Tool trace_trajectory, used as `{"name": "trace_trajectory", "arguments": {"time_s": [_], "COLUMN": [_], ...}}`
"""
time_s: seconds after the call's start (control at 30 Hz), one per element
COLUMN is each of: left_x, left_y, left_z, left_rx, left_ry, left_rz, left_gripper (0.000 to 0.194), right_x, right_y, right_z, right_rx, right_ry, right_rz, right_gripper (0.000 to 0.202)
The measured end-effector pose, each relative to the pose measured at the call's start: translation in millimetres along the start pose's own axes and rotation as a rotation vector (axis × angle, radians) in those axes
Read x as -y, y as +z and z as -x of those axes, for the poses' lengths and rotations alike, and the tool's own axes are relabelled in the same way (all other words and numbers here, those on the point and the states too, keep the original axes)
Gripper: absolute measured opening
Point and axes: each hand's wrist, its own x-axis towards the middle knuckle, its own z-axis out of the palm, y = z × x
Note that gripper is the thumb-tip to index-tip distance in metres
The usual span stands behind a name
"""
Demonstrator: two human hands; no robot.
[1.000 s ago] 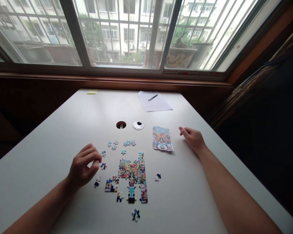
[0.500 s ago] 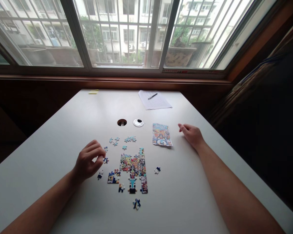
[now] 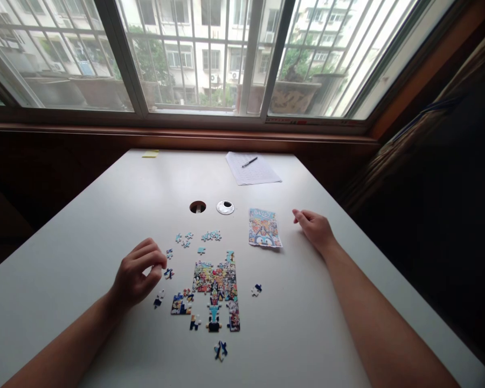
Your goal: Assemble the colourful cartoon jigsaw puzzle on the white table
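Observation:
My left hand (image 3: 139, 271) is at the left of the jigsaw, its fingers curled and thumb bent toward the index finger. A loose dark blue puzzle piece (image 3: 168, 274) lies right by its fingertips; anything in the pinch is hidden. The partly joined jigsaw (image 3: 215, 277), crowded with colourful figures, lies in the middle. A small joined section (image 3: 180, 304) sits at its lower left. My right hand (image 3: 313, 229) rests on the table with fingers closed, nothing visible in them. Just left of it lies the reference picture (image 3: 265, 228), printed with a blue cartoon dog's face.
Light-blue pieces (image 3: 212, 236) lie above the jigsaw. Single pieces sit at its right (image 3: 256, 290) and below it (image 3: 221, 351). Farther back are a cable hole (image 3: 198, 207), its round cover (image 3: 225, 207), paper (image 3: 253, 171) with a pen (image 3: 249, 162), and yellow sticky notes (image 3: 150, 154).
The whole view has shifted slightly, so everything appears a little lower and farther left. Neither hand has visibly moved relative to the pieces.

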Motion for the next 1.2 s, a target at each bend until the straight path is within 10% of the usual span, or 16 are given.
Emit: {"name": "trace_trajectory", "arguments": {"time_s": [1.2], "left_x": [2.3], "left_y": [0.3], "left_z": [-0.7], "left_rx": [-0.004], "left_ry": [-0.044], "left_rz": [0.008], "left_gripper": [0.020], "right_x": [0.8], "right_y": [-0.7], "right_z": [-2.9], "right_rx": [0.005], "right_ry": [0.022], "right_rz": [-0.011], "right_gripper": [0.060]}}
